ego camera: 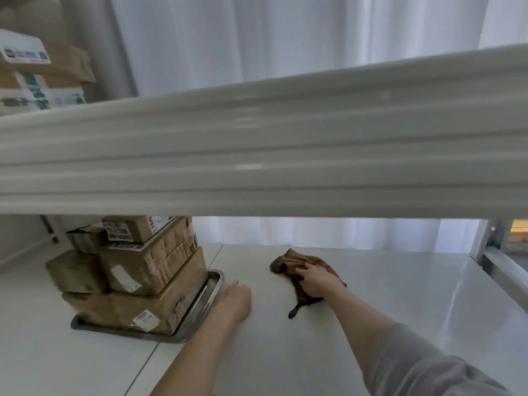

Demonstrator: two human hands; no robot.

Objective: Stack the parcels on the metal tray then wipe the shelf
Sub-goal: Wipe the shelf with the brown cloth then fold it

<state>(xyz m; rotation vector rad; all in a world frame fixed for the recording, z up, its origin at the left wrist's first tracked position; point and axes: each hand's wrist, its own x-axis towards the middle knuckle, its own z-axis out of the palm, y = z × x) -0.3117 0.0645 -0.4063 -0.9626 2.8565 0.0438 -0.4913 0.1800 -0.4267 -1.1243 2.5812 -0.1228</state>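
While the left hand [235, 300] rests curled on the shelf [385, 295], its fingers hidden, the right hand [315, 282] just past it lies spread flat on the brown cloth [288, 262]. Left of the left hand, right beside it, is the metal tray [200, 307] with the parcels [148, 270] piled high. A wide wipe could bump the tray and tip the small top boxes

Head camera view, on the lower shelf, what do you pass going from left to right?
Stacked parcels on the metal tray → left hand → right hand pressing the brown cloth → shelf's metal post.
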